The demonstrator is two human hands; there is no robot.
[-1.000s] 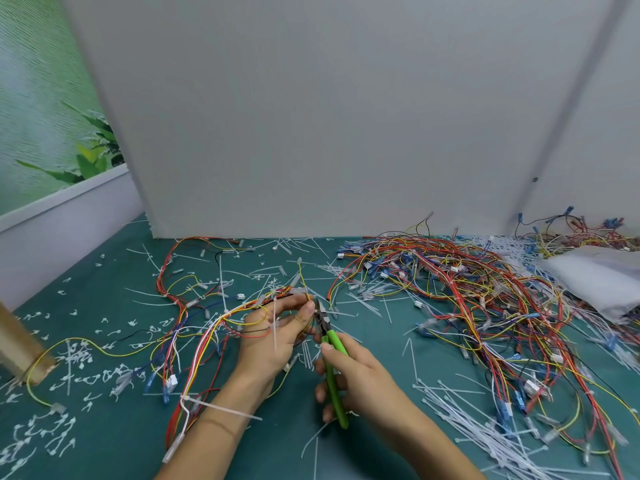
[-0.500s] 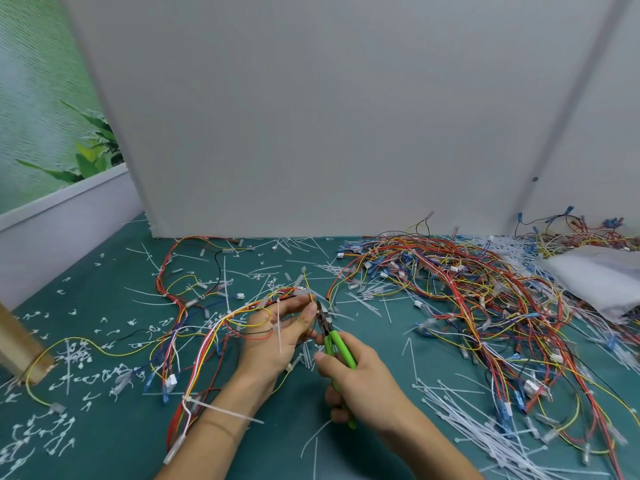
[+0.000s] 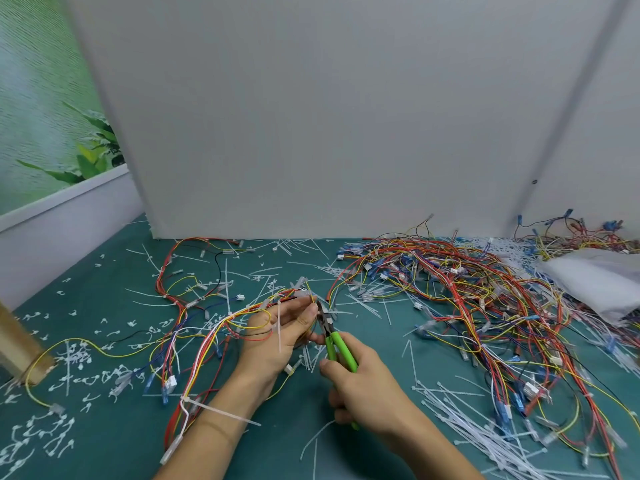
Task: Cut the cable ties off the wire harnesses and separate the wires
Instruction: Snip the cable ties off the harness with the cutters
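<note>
My left hand (image 3: 278, 336) grips a bundled wire harness (image 3: 207, 336) of red, yellow, white and black wires that trails off to the lower left. A white cable tie (image 3: 279, 327) hangs across my palm. My right hand (image 3: 362, 386) holds green-handled cutters (image 3: 334, 342), their dark jaws right at my left fingertips and the harness end. Another white cable tie (image 3: 221, 414) binds the harness lower down, near my left wrist.
A big tangle of loose coloured wires (image 3: 467, 299) covers the right side of the green mat (image 3: 104, 438). Cut white ties (image 3: 467, 420) lie in a heap at lower right and small clipped bits (image 3: 69, 358) at left. A white bag (image 3: 602, 282) sits far right, a grey board (image 3: 311, 116) behind.
My right hand has slid a little down and right along the cutter handles. The cutter jaws stay at the harness end by my left fingertips.
</note>
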